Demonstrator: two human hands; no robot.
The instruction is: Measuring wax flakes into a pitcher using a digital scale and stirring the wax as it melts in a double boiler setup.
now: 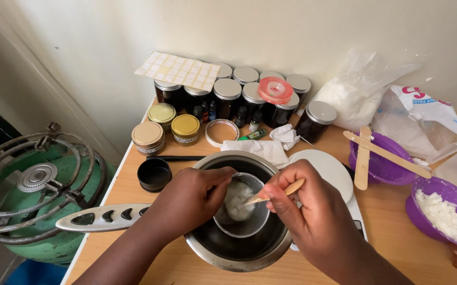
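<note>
Gripping the small metal cup (244,211) by its rim, the left hand (189,198) steadied it inside the steel pot (239,248) while the right hand (305,208) pinched a wooden stick (276,192) in white wax (237,200)

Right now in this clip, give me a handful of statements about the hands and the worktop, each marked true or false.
1. The right hand holds a wooden stick. True.
2. The left hand grips a small metal cup inside the large steel pot. True.
3. The cup is empty. False: a white lump sits in it.
4. The purple bowl at the right holds dark liquid. False: white flakes.
5. The black jar left of the pot is lidded. False: it is open.
</note>
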